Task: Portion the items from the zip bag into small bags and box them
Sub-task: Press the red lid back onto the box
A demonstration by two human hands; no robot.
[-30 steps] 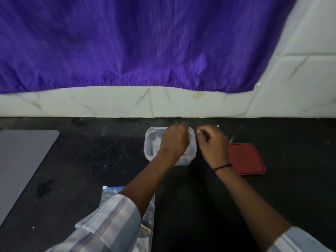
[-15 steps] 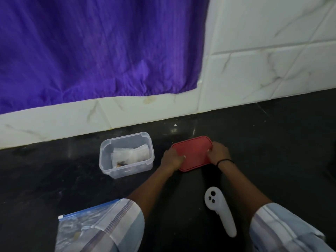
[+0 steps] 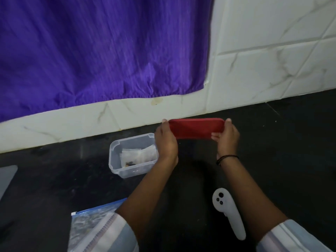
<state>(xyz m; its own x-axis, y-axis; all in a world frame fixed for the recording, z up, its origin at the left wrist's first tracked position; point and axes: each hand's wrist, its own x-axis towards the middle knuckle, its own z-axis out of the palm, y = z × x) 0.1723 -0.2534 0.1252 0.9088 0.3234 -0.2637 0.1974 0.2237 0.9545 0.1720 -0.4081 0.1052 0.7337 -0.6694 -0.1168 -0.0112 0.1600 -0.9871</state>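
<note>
A person's left hand (image 3: 166, 142) and right hand (image 3: 227, 136) hold a red lid (image 3: 196, 127) by its two short ends above a black countertop (image 3: 291, 151), each hand closed on its end with the thumb on the near side and fingertips showing over the far edge. The lid is lifted clear of the surface and tilted so its top faces the camera, just right of and beyond a clear plastic box (image 3: 132, 158) that stands open on the counter. Inside the box lie small filled bags (image 3: 139, 156), with dark bits visible at the near side. At the near left edge, a zip bag (image 3: 85, 226) with a blue seal lies flat, partly covered by a striped sleeve (image 3: 112, 233). A white handheld controller (image 3: 228, 211) rests on the counter between the forearms. Behind, a purple cloth (image 3: 101, 51) hangs over a white marble-pattern tiled wall (image 3: 272, 60).
</note>
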